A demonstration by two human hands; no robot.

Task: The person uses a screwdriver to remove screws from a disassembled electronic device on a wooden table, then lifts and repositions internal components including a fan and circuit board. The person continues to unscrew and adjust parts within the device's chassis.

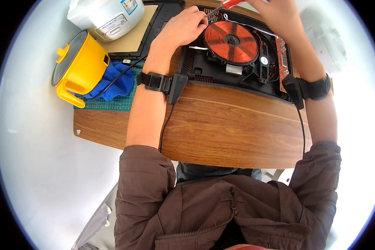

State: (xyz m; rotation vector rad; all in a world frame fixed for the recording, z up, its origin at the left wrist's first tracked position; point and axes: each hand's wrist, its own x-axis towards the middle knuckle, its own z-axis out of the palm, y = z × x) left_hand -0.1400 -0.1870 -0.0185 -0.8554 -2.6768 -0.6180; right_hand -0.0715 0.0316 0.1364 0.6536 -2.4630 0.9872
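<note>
An opened induction cooker (pixel 198 68), a black shell with its inner parts bare, lies at the far side of the table. Inside it sits a round copper coil (pixel 221 37). A red control board (pixel 282 58) runs along the cooker's right side. My right hand (pixel 279 16), partly cut off by the upper edge, holds a screwdriver (pixel 230 3) by its red handle. The metal shaft slants down to the left, into the cooker's far left corner. There my left hand (pixel 185 27) has its fingers closed beside the shaft's lower end; what they pinch is hidden.
At left, a yellow pot (pixel 85 62) with a lid stands by a blue cloth (pixel 116 81) on a green cutting mat (pixel 118 104). Behind are a white plastic container (pixel 108 21) and a black panel (pixel 164 25). A black cable (pixel 121 77) crosses the cloth. The wooden table (pixel 229 125) ends near me.
</note>
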